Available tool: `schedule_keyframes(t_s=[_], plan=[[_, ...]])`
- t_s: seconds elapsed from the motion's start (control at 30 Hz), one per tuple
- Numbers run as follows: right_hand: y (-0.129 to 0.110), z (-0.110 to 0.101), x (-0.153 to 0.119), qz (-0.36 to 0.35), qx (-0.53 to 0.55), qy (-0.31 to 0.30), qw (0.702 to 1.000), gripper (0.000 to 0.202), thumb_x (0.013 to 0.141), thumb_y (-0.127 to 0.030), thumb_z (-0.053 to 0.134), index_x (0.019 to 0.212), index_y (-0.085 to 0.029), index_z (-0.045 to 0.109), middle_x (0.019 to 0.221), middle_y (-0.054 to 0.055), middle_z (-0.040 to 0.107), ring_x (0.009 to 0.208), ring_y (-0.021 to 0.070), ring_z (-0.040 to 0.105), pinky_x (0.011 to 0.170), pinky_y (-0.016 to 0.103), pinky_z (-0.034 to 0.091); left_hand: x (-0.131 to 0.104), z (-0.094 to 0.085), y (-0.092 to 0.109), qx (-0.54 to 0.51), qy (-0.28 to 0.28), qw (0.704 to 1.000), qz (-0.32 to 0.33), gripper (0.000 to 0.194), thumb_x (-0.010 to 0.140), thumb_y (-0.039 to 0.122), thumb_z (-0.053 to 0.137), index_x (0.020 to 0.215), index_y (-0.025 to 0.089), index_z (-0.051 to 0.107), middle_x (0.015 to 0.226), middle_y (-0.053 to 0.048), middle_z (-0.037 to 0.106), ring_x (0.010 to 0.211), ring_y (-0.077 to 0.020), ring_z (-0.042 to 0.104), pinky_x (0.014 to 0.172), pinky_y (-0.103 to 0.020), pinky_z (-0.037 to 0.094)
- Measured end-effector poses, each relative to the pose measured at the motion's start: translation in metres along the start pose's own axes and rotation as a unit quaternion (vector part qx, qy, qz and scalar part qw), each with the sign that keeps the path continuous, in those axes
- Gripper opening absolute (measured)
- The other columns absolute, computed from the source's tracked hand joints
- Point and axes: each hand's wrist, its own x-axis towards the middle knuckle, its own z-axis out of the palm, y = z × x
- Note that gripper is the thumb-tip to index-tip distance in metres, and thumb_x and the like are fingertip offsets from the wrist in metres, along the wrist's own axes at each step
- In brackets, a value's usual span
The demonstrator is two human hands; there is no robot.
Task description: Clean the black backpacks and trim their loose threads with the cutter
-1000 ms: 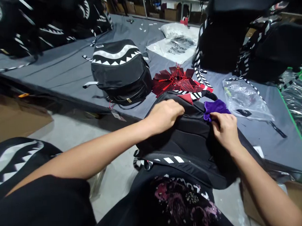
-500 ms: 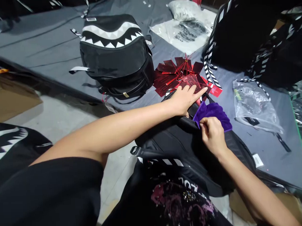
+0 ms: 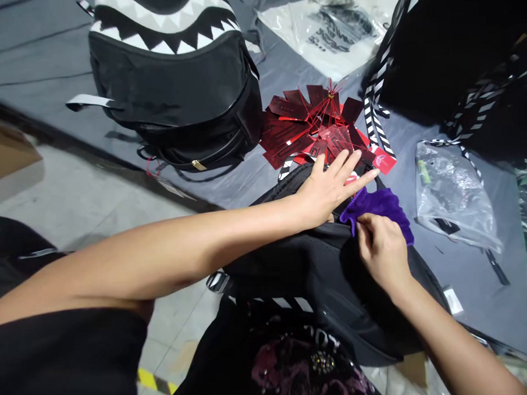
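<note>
A black backpack (image 3: 288, 272) lies in front of me at the table's edge. My left hand (image 3: 328, 189) rests across its upper edge, fingers spread; the thumb is mostly hidden. Beside it, my right hand (image 3: 383, 250) has its fingers pinched on a purple cloth (image 3: 384, 207), which lies bunched on the far side of the bag. Just past my left fingertips is a fan of red and dark hang tags (image 3: 312, 122) tied with red strings.
A second black backpack (image 3: 175, 79) with a white shark-teeth print stands at the upper left. Dark bags with striped straps (image 3: 377, 108) are at the right, near a clear plastic bag (image 3: 455, 195). A white printed plastic bag (image 3: 335, 31) lies at the back of the grey-covered table (image 3: 486, 304).
My view has moved closer and shifted. My left fingers are spread wider over the bag's edge. The right hand keeps its pinch on the purple cloth, which looks more crumpled.
</note>
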Motion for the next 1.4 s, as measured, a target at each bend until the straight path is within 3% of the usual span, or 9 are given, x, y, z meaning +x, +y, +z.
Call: schedule_keyframes(t_s=[0.13,0.23,0.37,0.47,0.6,0.73,0.93,1.1,1.4], plan=[[0.004,-0.01,0.006,-0.045,-0.008,-0.068,0.997,0.016,0.094,-0.023,0.054,0.107,-0.014,0.058,0.089,0.009,0.066,0.08,0.0213,0.058,0.072,0.036,0.041,0.003,0.001,-0.001,-0.013,-0.002,1.0,-0.016,0.096,0.081,0.03,0.069,0.156,0.024,0.01,0.162,-0.021,0.016,0.141,-0.0379,0.034,0.11,-0.056,0.027],[0.006,-0.018,0.011,-0.094,-0.031,-0.101,0.99,0.02,0.093,-0.026,0.057,0.109,-0.014,0.058,0.087,0.008,0.065,0.08,0.0212,0.056,0.071,0.036,0.039,0.001,0.0,-0.001,-0.035,-0.011,0.999,-0.02,0.091,0.083,0.028,0.066,0.156,0.025,0.012,0.163,-0.018,0.016,0.145,-0.0388,0.026,0.112,-0.057,0.025],[0.022,-0.02,0.017,-0.154,-0.034,-0.098,0.983,0.015,0.091,-0.02,0.058,0.106,-0.016,0.058,0.079,0.004,0.065,0.073,0.0178,0.056,0.072,0.037,0.037,0.001,0.001,0.0,-0.045,-0.01,0.998,-0.05,0.093,0.081,0.024,0.069,0.156,0.028,0.014,0.164,-0.016,0.011,0.149,-0.0416,0.013,0.114,-0.064,0.017],[0.047,-0.019,0.016,-0.188,-0.008,-0.066,0.98,0.02,0.089,-0.014,0.058,0.109,-0.021,0.058,0.083,0.002,0.068,0.073,0.0154,0.06,0.078,0.038,0.038,0.002,0.005,0.001,-0.055,0.001,0.996,-0.072,0.093,0.08,0.026,0.07,0.156,0.03,0.015,0.163,-0.015,0.017,0.145,-0.0428,0.024,0.111,-0.064,0.022],[0.066,-0.022,0.011,-0.081,0.025,-0.012,0.996,0.016,0.088,-0.019,0.06,0.104,-0.023,0.06,0.085,0.002,0.068,0.077,0.0182,0.063,0.083,0.041,0.04,0.004,0.009,0.002,-0.072,0.022,0.995,-0.069,0.093,0.078,0.032,0.071,0.155,0.031,0.017,0.16,-0.013,0.026,0.134,-0.0412,0.037,0.109,-0.063,0.024],[0.047,-0.017,0.016,0.02,0.115,0.008,0.993,0.016,0.092,-0.02,0.057,0.107,-0.023,0.058,0.088,0.003,0.069,0.081,0.0182,0.064,0.079,0.036,0.046,0.006,0.009,0.002,-0.073,0.011,0.995,-0.072,0.088,0.081,0.03,0.067,0.154,0.029,0.019,0.161,-0.013,0.024,0.131,-0.04,0.038,0.11,-0.061,0.023],[0.02,-0.01,0.036,-0.211,0.042,-0.182,0.96,0.021,0.097,-0.026,0.047,0.111,-0.016,0.058,0.094,0.009,0.07,0.086,0.0205,0.061,0.079,0.038,0.042,0.005,-0.002,-0.006,-0.048,-0.018,0.997,-0.052,0.08,0.085,0.024,0.062,0.154,0.028,0.021,0.159,-0.015,0.026,0.125,-0.0366,0.045,0.105,-0.052,0.029],[0.027,-0.018,0.035,-0.277,-0.012,-0.185,0.943,0.019,0.095,-0.019,0.046,0.11,-0.014,0.057,0.095,0.009,0.071,0.093,0.0216,0.058,0.087,0.041,0.036,0.002,-0.007,-0.011,-0.049,-0.009,0.998,-0.033,0.085,0.083,0.028,0.065,0.154,0.029,0.019,0.159,-0.014,0.027,0.133,-0.0385,0.038,0.104,-0.049,0.029],[0.018,-0.011,0.052,-0.328,-0.038,-0.215,0.919,0.037,0.102,-0.039,0.038,0.113,-0.01,0.059,0.105,0.013,0.07,0.104,0.0252,0.052,0.089,0.042,0.032,0.005,-0.016,-0.014,-0.043,-0.081,0.995,-0.028,0.077,0.09,0.021,0.052,0.156,0.029,0.012,0.154,-0.014,0.036,0.125,-0.0324,0.045,0.102,-0.046,0.03]])
